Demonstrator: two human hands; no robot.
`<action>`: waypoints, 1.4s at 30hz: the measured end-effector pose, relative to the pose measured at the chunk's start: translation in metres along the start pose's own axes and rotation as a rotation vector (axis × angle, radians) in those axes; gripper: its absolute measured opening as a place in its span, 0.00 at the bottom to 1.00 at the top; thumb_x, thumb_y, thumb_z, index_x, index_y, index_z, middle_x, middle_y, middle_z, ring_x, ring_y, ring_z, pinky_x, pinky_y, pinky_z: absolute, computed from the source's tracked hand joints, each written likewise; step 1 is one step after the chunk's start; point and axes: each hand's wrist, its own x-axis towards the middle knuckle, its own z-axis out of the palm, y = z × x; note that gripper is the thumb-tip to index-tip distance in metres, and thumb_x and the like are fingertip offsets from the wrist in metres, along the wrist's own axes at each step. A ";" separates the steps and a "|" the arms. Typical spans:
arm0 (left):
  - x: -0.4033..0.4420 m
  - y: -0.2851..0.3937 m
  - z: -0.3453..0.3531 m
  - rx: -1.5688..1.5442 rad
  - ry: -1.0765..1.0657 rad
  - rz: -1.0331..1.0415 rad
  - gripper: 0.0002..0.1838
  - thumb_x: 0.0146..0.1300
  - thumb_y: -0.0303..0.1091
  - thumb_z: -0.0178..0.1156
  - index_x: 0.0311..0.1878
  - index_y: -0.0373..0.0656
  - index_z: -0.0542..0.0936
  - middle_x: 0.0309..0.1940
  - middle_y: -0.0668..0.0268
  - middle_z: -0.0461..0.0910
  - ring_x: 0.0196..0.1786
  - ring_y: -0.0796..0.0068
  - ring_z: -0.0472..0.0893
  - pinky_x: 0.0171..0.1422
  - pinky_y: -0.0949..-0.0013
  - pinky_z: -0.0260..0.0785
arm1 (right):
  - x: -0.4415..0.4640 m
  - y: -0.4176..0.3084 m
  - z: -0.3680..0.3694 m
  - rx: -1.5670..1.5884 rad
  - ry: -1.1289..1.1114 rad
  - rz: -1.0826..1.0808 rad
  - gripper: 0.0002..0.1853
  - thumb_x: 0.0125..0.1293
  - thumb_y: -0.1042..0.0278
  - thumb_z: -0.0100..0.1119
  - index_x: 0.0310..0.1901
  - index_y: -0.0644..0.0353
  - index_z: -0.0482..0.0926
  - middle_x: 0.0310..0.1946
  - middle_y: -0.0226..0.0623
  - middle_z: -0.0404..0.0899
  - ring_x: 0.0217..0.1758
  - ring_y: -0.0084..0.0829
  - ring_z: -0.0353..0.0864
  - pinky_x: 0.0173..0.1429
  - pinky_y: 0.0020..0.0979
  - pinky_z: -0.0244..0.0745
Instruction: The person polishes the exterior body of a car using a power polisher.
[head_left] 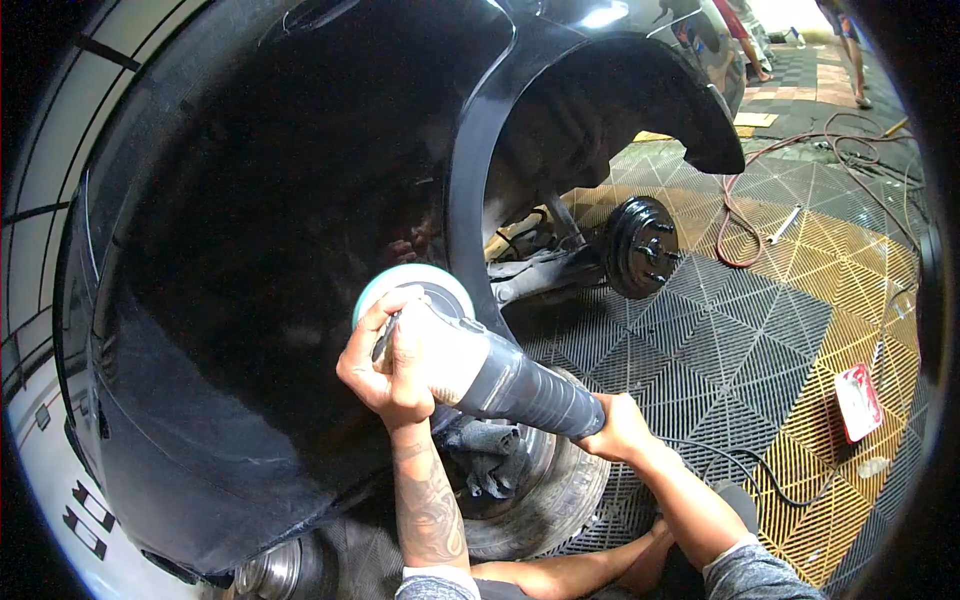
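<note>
A power polisher (520,385) with a dark ribbed handle and a pale green round pad (415,282) is held against the dark, glossy car body panel (230,250). My left hand (392,362) is wrapped round the polisher's head, just behind the pad. At the rear end of the handle, my right hand (618,428) grips it. Pale hazy streaks show on the lower part of the panel. The pad's working face is hidden against the panel.
Right of the wheel arch is a bare wheel hub (642,248). Below the polisher lies a tire (560,500) with a grey cloth (492,455). A red hose (738,250), wrench (785,225), red-and-white packet (858,402) and black cord (780,490) lie on floor tiles. People's legs show at upper right.
</note>
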 end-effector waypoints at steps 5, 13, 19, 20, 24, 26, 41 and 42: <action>0.028 0.002 0.014 0.025 -0.031 0.025 0.18 0.69 0.33 0.57 0.52 0.27 0.82 0.45 0.49 0.87 0.48 0.62 0.87 0.60 0.62 0.77 | 0.004 -0.022 -0.017 0.039 -0.006 0.047 0.23 0.47 0.58 0.71 0.44 0.64 0.87 0.37 0.55 0.88 0.44 0.48 0.90 0.53 0.40 0.83; 0.017 -0.003 0.005 0.054 0.001 0.031 0.17 0.68 0.31 0.57 0.52 0.27 0.82 0.43 0.48 0.87 0.49 0.60 0.87 0.60 0.62 0.77 | 0.007 -0.014 -0.012 0.026 -0.040 0.067 0.23 0.45 0.59 0.70 0.44 0.64 0.87 0.37 0.56 0.87 0.44 0.49 0.90 0.54 0.41 0.83; -0.028 -0.009 -0.029 0.044 0.119 0.060 0.18 0.69 0.33 0.55 0.53 0.28 0.82 0.48 0.46 0.86 0.49 0.56 0.86 0.61 0.54 0.76 | 0.008 -0.004 0.001 -0.137 -0.061 -0.031 0.26 0.41 0.55 0.70 0.42 0.62 0.87 0.34 0.56 0.86 0.42 0.53 0.88 0.53 0.45 0.83; -0.027 -0.010 -0.035 0.058 0.126 0.067 0.18 0.69 0.33 0.55 0.54 0.29 0.81 0.48 0.47 0.86 0.48 0.56 0.86 0.61 0.54 0.76 | 0.009 -0.007 0.000 -0.169 -0.080 -0.043 0.26 0.41 0.54 0.70 0.43 0.61 0.87 0.35 0.56 0.87 0.42 0.53 0.88 0.53 0.45 0.83; 0.005 -0.007 -0.030 0.086 0.098 0.080 0.17 0.69 0.32 0.55 0.54 0.29 0.81 0.47 0.47 0.86 0.49 0.57 0.86 0.61 0.56 0.76 | 0.019 -0.026 -0.013 -0.161 -0.053 -0.040 0.27 0.42 0.52 0.71 0.42 0.61 0.88 0.34 0.55 0.87 0.42 0.53 0.88 0.54 0.46 0.82; 0.031 -0.005 -0.017 0.105 0.091 0.071 0.17 0.69 0.31 0.55 0.54 0.28 0.82 0.45 0.48 0.87 0.50 0.58 0.87 0.61 0.58 0.77 | 0.028 -0.044 -0.034 -0.134 -0.041 -0.050 0.25 0.45 0.51 0.71 0.40 0.62 0.88 0.35 0.54 0.87 0.42 0.53 0.88 0.54 0.45 0.82; 0.268 0.026 0.169 0.081 0.004 0.228 0.23 0.52 0.38 0.73 0.48 0.32 0.86 0.44 0.45 0.88 0.49 0.52 0.89 0.57 0.58 0.81 | 0.123 -0.121 -0.210 0.026 0.140 -0.002 0.13 0.50 0.66 0.69 0.32 0.66 0.79 0.22 0.35 0.80 0.24 0.27 0.81 0.31 0.32 0.77; 0.274 0.022 0.179 0.005 0.000 0.238 0.21 0.53 0.38 0.71 0.47 0.32 0.86 0.40 0.46 0.88 0.47 0.53 0.90 0.54 0.58 0.82 | 0.120 -0.122 -0.212 0.055 0.097 0.014 0.13 0.50 0.66 0.67 0.33 0.66 0.80 0.22 0.37 0.81 0.24 0.28 0.82 0.32 0.32 0.78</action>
